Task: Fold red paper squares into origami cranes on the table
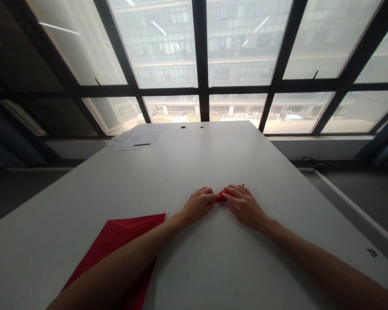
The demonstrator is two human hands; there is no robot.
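Note:
A small piece of folded red paper (224, 195) lies on the white table between my two hands. My left hand (200, 203) has its fingers closed on the paper's left end. From the right, my right hand (244, 206) covers much of it, fingers pressed together over the top. A pointed red tip shows just beyond the right fingers. Most of the folds are hidden under the hands. Beneath my left forearm is a larger red sheet (116, 234), partly covered by the arm.
Several printed paper sheets (137, 137) lie at the table's far left, with a dark pen (142, 144) on them. The white table (194, 168) reaches toward large windows. Two small round marks or holes sit near its far edge. A small dark mark (371, 252) is at the right edge.

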